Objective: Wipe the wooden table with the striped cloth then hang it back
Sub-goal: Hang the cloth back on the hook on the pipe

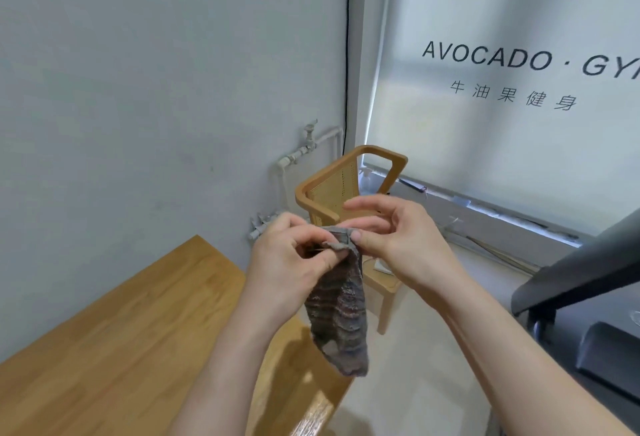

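The striped cloth (341,314), grey-brown with faint stripes, hangs down in the air above the right end of the wooden table (114,342). My left hand (291,262) pinches its top edge from the left. My right hand (391,235) pinches the same top edge from the right with thumb and forefinger, its other fingers spread. Both hands are held up in front of me, just beyond the table's far right corner. The cloth's lower end dangles free, not touching the table.
A wooden chair with a cane back (346,186) stands behind my hands, by the wall. White pipes with a tap (308,145) run along the wall. A frosted window with lettering (502,89) is at right. Dark grey equipment (588,297) fills the right edge.
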The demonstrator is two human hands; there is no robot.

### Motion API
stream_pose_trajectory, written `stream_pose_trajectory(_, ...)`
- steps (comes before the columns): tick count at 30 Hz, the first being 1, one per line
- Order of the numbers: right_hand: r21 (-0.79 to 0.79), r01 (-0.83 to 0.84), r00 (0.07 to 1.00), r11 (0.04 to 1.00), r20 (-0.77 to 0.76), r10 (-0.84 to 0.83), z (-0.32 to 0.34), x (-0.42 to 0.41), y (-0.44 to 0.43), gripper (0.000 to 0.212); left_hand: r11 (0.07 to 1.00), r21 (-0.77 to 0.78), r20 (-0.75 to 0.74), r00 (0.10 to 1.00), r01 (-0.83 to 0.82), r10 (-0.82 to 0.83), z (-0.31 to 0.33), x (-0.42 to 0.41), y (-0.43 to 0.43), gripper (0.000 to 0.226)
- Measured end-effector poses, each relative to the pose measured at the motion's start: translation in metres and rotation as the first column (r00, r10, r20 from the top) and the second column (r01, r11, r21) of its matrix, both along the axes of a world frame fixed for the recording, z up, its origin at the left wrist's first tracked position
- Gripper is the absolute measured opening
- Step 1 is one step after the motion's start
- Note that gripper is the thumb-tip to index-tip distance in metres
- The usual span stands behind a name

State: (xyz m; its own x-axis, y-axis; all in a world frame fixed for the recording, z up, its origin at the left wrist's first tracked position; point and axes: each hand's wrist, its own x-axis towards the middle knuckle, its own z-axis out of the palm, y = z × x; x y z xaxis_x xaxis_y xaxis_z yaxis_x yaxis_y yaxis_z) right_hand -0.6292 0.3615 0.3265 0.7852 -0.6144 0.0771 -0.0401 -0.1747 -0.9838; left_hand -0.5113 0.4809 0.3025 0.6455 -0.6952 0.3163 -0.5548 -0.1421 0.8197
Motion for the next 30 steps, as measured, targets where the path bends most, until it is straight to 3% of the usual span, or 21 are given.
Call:
stream_pose_trajectory(3,-0.225,0.026,0.997,0.974,-0.059,-0.041,0.006,0.017,-0.028,0.042,0.995,0.095,0.131,0.991,0.006,-0.018,0.005,0.019,-0.033,0.017)
stream_pose_trajectory(6,-0.305,-0.044,0.996,0.951,-0.09,0.017,0.011,0.03,-0.056,0.047,0.989,0.147,0.196,0.979,0.032,-0.061,0.015,0.031,-0.06,0.024)
stream_pose_trajectory(13,-0.088,-0.265,0.964,0.96,-0.032,0.263,0.015,0.055,-0.136,0.038,0.961,0.259,0.161,0.985,-0.096,0.055,0.022,0.061,-0.13,0.028)
stream_pose_trajectory(18,-0.06,-0.256,0.965,0.965,0.05,0.259,0.005,0.085,-0.224,0.029,0.961,0.231,0.108,0.986,-0.151,0.129,0.013,0.077,-0.196,0.031)
stream_pose_trajectory(22,-0.09,-0.271,0.957,0.959,0.084,0.278,0.005,0.1,-0.303,0.026,0.962,0.187,0.271,0.951,-0.201,0.147,0.0,0.083,-0.253,0.022)
stream_pose_trajectory(24,-0.14,-0.265,0.958,0.954,0.076,0.277,0.006,0.108,-0.333,0.026,0.948,0.135,0.447,0.872,-0.288,0.201,-0.005,0.086,-0.279,0.021)
stream_pose_trajectory(26,-0.136,-0.271,0.956,0.953,0.081,0.283,0.009,0.117,-0.356,0.028,0.928,0.121,0.525,0.816,-0.352,0.241,-0.006,0.093,-0.295,0.02)
stream_pose_trajectory(27,-0.134,-0.282,0.952,0.95,0.08,0.294,0.01,0.121,-0.368,0.029,0.925,0.141,0.478,0.843,-0.353,0.249,-0.005,0.097,-0.3,0.017)
stream_pose_trajectory(30,-0.184,-0.333,0.939,0.925,0.027,0.343,0.009,0.14,-0.399,0.034,0.948,0.142,0.097,0.957,-0.285,0.273,0.0,0.108,-0.315,0.005)
